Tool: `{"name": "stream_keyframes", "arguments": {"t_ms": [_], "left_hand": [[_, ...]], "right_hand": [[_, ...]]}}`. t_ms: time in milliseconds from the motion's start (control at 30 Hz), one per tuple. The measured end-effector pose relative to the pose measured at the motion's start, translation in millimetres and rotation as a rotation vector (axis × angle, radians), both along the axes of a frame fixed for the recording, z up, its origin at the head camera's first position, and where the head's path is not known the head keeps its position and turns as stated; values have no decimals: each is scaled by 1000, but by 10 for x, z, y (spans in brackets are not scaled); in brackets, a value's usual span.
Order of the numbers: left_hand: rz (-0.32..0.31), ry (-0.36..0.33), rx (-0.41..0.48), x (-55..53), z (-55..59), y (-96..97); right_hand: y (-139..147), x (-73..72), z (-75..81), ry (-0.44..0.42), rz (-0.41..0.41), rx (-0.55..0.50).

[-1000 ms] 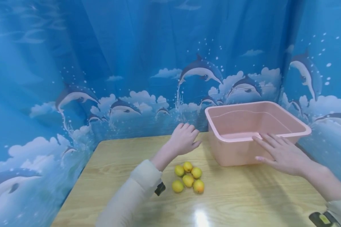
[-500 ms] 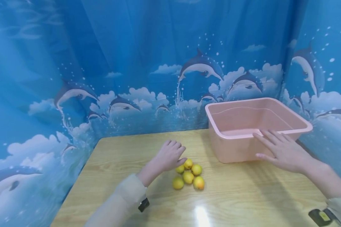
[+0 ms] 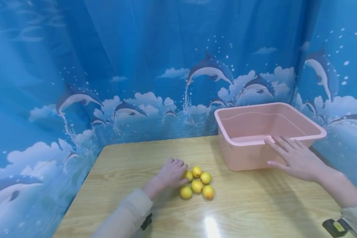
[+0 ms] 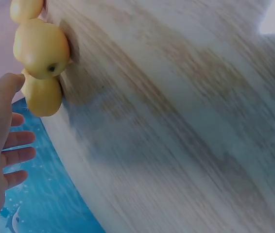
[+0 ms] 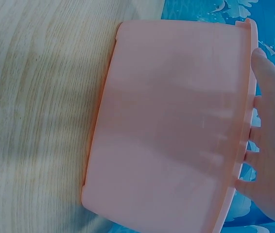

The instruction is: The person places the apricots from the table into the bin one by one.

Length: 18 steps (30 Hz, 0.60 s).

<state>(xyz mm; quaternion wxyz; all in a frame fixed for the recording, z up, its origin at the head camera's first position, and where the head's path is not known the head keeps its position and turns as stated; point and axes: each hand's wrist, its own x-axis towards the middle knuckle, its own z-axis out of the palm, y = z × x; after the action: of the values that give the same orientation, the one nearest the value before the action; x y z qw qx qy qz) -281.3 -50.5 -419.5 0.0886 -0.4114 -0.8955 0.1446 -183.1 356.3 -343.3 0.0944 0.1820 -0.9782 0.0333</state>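
Observation:
Several small round yellow fruits lie in a loose cluster on the wooden table in the head view; one fruit [image 3: 208, 192] has an orange blush. My left hand [image 3: 170, 173] is at the cluster's left side, its thumb and fingertips right at the back-left fruit [image 3: 188, 175] and partly covering it. In the left wrist view the thumb is beside a fruit [image 4: 44, 97], with the other fingers spread out and slightly bent. My right hand [image 3: 298, 162], fingers extended, is at the near rim of a pink plastic basin [image 3: 250, 158]; the right wrist view shows its fingertips along that rim.
The wooden table [image 3: 131, 162] bears the fruits and the basin, which stands at the back right. A blue curtain [image 3: 154, 66] printed with dolphins and clouds hangs behind and along the sides. Each wrist carries a small dark device [image 3: 336, 228].
My left hand has moved left and down from above the table behind the fruits to the cluster's left side. The right hand stays at the basin's rim; the fruits keep their places.

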Motion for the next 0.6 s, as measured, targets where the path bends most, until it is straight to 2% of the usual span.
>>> {"name": "stream_keyframes", "arguments": {"t_ms": [367, 600], "left_hand": [[67, -103, -27, -57, -117, 32], [59, -95, -23, -100, -182, 60]], "right_hand": [[5, 1, -29, 8, -11, 9], [11, -15, -37, 29, -2, 16]]}}
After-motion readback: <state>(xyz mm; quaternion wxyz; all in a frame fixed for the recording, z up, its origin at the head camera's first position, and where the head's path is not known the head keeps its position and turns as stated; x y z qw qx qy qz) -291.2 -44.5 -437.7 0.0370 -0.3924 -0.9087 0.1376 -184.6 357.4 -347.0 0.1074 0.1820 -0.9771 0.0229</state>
